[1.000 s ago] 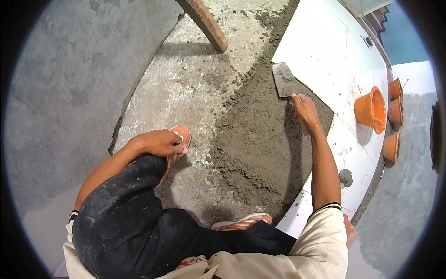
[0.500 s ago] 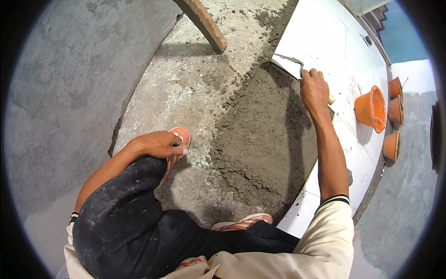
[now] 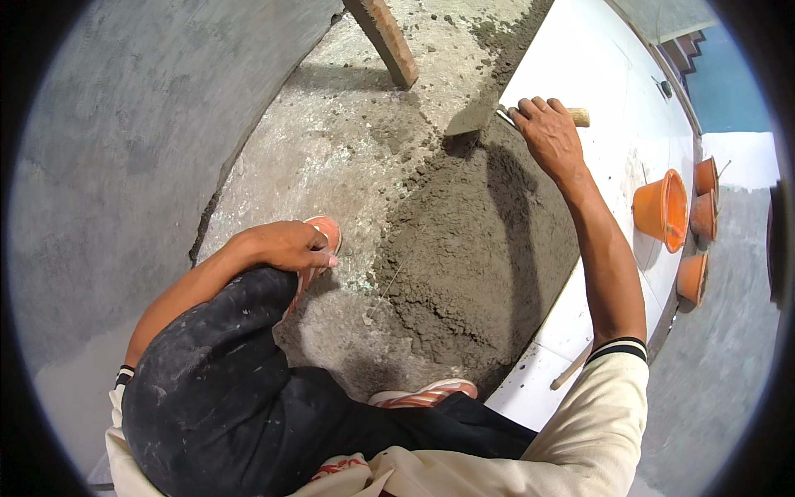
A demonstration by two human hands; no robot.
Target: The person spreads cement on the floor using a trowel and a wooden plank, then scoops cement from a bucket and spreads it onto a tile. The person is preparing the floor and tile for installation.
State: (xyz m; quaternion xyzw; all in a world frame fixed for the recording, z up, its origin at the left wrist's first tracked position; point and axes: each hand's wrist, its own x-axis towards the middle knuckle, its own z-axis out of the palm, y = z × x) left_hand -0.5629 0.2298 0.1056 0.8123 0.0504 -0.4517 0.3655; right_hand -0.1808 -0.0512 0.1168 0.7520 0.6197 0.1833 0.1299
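Observation:
My right hand point(image 3: 550, 139) is wrapped around a trowel, its wooden handle point(image 3: 578, 117) sticking out past my fingers over the tiles. The trowel's flat blade point(image 3: 470, 121) touches the far edge of a bed of wet grey mortar point(image 3: 472, 240), by the corner of the white tiles point(image 3: 563, 66). My left hand point(image 3: 286, 246) lies over my bent left knee with nothing in it, thumb apart from the partly hidden fingers. Just beyond it is my striped sandal point(image 3: 325, 232).
A wooden plank point(image 3: 387, 45) slants down onto the rough concrete floor point(image 3: 348, 132). On the tiles stands an orange bucket point(image 3: 652, 211), with several more along the right wall. A thin stick point(image 3: 570, 369) lies near my right elbow. A grey wall point(image 3: 141, 166) rises at left.
My right hand has moved the trowel left and slightly away, from the tile corner onto the mortar's far edge, turning its handle to the right. My left hand stays on the knee.

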